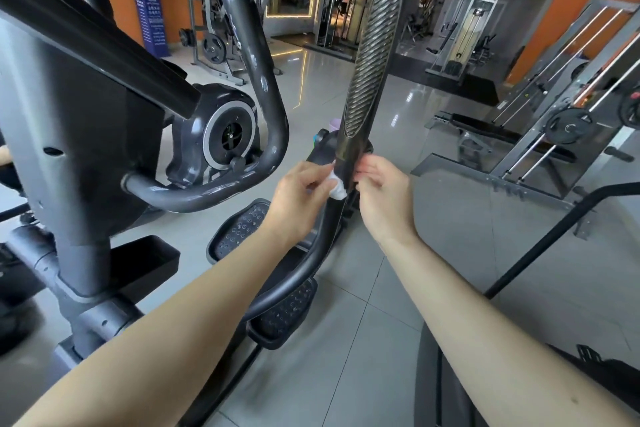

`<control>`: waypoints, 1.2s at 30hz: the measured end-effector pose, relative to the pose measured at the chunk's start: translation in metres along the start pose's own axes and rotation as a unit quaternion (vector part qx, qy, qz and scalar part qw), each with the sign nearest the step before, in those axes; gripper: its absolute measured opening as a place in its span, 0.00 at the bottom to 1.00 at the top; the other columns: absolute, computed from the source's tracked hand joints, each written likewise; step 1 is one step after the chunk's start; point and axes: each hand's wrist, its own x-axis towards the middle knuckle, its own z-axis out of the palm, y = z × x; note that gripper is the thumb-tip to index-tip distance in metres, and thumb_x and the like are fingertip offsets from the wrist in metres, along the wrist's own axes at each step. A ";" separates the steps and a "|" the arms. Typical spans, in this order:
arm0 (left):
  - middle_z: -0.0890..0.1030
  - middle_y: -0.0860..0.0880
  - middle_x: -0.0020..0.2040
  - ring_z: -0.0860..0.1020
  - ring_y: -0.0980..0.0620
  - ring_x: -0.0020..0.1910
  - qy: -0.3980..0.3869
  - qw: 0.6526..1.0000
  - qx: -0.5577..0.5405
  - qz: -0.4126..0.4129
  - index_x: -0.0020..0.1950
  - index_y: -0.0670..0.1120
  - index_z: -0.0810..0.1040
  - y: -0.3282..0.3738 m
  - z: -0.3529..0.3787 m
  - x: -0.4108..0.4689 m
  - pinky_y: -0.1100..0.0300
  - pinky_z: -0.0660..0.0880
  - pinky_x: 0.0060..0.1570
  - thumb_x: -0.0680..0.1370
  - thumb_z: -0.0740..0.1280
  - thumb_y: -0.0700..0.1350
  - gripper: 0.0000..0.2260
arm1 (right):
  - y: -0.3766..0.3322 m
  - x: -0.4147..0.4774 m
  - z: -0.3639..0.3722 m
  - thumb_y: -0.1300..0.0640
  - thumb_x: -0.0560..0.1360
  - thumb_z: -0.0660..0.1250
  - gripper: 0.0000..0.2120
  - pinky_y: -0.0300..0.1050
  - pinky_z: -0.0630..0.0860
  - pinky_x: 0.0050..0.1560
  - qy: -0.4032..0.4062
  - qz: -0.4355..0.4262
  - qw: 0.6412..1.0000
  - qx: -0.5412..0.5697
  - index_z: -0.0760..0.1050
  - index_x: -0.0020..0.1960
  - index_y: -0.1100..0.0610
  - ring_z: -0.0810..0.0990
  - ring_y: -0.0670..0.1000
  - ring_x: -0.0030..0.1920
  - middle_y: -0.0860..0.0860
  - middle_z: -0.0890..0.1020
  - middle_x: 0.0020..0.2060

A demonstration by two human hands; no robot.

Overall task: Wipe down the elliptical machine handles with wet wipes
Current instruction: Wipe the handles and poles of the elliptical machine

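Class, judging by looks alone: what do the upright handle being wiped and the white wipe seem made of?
Upright handle: probably hard plastic or coated metal, dark, glossy with highlights, ribbed oval panel. Wipe: soft, thin cloth-like sheet, white, crumpled into folds.

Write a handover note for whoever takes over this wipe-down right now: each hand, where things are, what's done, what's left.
Left hand: pinches the crumpled white wet wipe against the tall dark upright handle with the ribbed oval grip, just below the grip.
Right hand: holds nothing; its fingertips are at that handle's right edge.
Done: cannot tell how much has been wiped.
Left: probably the ribbed grip above, then the curved dark grey handlebar on the left.
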 end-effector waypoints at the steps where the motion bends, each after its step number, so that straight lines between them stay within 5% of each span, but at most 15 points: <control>1: 0.78 0.51 0.49 0.77 0.57 0.47 -0.006 1.000 0.011 -0.010 0.58 0.50 0.85 -0.001 0.000 0.000 0.70 0.71 0.52 0.81 0.69 0.43 0.08 | 0.004 -0.001 0.001 0.72 0.73 0.58 0.25 0.47 0.82 0.56 0.006 0.005 1.000 0.002 0.82 0.48 0.44 0.86 0.47 0.50 0.44 0.87 0.45; 5: 0.76 0.51 0.47 0.77 0.54 0.42 -0.045 0.993 0.084 -0.066 0.46 0.54 0.85 -0.017 0.004 -0.007 0.70 0.71 0.41 0.78 0.72 0.45 0.05 | 0.032 -0.011 0.013 0.74 0.72 0.56 0.27 0.51 0.82 0.58 0.029 0.033 0.999 0.002 0.83 0.50 0.46 0.86 0.49 0.51 0.46 0.87 0.46; 9: 0.76 0.47 0.48 0.77 0.47 0.44 -0.147 0.950 0.234 -0.145 0.46 0.46 0.86 -0.073 0.022 -0.044 0.60 0.68 0.40 0.78 0.70 0.47 0.07 | 0.050 -0.029 0.021 0.77 0.72 0.56 0.27 0.38 0.80 0.53 0.031 0.062 0.998 0.012 0.82 0.52 0.51 0.84 0.41 0.47 0.46 0.86 0.45; 13: 0.78 0.48 0.49 0.76 0.51 0.44 -0.069 0.971 0.180 -0.142 0.48 0.44 0.86 -0.079 0.028 -0.049 0.69 0.68 0.40 0.77 0.72 0.46 0.06 | 0.063 -0.037 0.023 0.77 0.71 0.55 0.25 0.32 0.77 0.50 0.018 0.091 0.996 0.006 0.84 0.53 0.57 0.83 0.40 0.45 0.47 0.86 0.45; 19: 0.76 0.55 0.46 0.76 0.53 0.46 -0.027 0.982 0.156 -0.104 0.55 0.48 0.84 -0.064 0.027 -0.036 0.60 0.70 0.45 0.76 0.74 0.50 0.11 | 0.069 -0.038 0.024 0.77 0.72 0.56 0.24 0.30 0.78 0.49 0.007 0.113 0.993 0.032 0.84 0.54 0.58 0.84 0.38 0.46 0.46 0.87 0.45; 27: 0.79 0.50 0.54 0.78 0.48 0.55 -0.120 0.936 0.291 -0.155 0.58 0.47 0.84 -0.116 0.018 -0.081 0.55 0.74 0.50 0.79 0.70 0.50 0.11 | 0.106 -0.065 0.037 0.77 0.73 0.55 0.26 0.28 0.75 0.50 0.006 0.148 0.989 0.003 0.83 0.56 0.57 0.81 0.36 0.44 0.46 0.86 0.46; 30: 0.77 0.51 0.50 0.76 0.48 0.55 -0.182 0.895 0.371 -0.166 0.47 0.53 0.83 -0.131 -0.004 -0.102 0.57 0.68 0.47 0.78 0.70 0.51 0.04 | 0.120 -0.074 0.044 0.77 0.74 0.56 0.24 0.32 0.77 0.51 -0.003 0.160 0.987 -0.006 0.83 0.54 0.56 0.83 0.45 0.47 0.48 0.86 0.45; 33: 0.77 0.53 0.52 0.75 0.50 0.57 -0.215 0.855 0.440 -0.173 0.49 0.54 0.85 -0.143 -0.026 -0.118 0.60 0.66 0.47 0.77 0.69 0.51 0.05 | 0.129 -0.081 0.050 0.75 0.74 0.58 0.22 0.35 0.78 0.51 -0.004 0.169 0.986 0.004 0.82 0.51 0.53 0.84 0.49 0.47 0.47 0.86 0.44; 36: 0.77 0.50 0.54 0.75 0.49 0.58 -0.198 0.863 0.428 -0.180 0.52 0.50 0.85 -0.144 -0.023 -0.114 0.60 0.66 0.47 0.78 0.70 0.51 0.08 | 0.132 -0.087 0.053 0.70 0.73 0.64 0.14 0.38 0.79 0.49 -0.023 0.187 0.982 -0.010 0.81 0.50 0.54 0.83 0.47 0.45 0.46 0.85 0.43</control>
